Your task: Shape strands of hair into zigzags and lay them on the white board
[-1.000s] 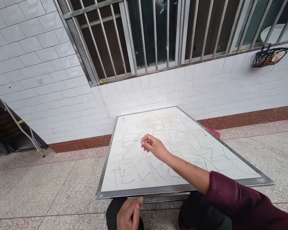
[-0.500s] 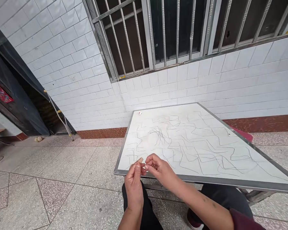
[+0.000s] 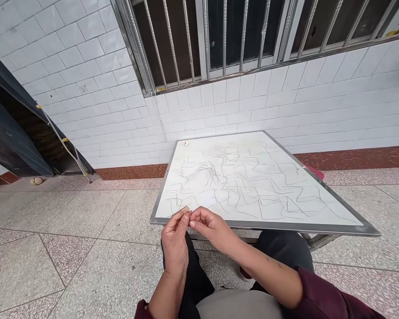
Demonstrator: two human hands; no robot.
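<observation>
White-tiled wall and barred window behind a metal-framed white counter (image 3: 319,208) strewn with thin dark strands (image 3: 213,170). Left hand (image 3: 174,241) pinches a small tan, flat-ended piece (image 3: 185,208) at the counter's near edge; right hand (image 3: 208,223) meets it, fingertips closed, contents too fine to tell.

Soft even daylight, sharp, edges bowed
</observation>
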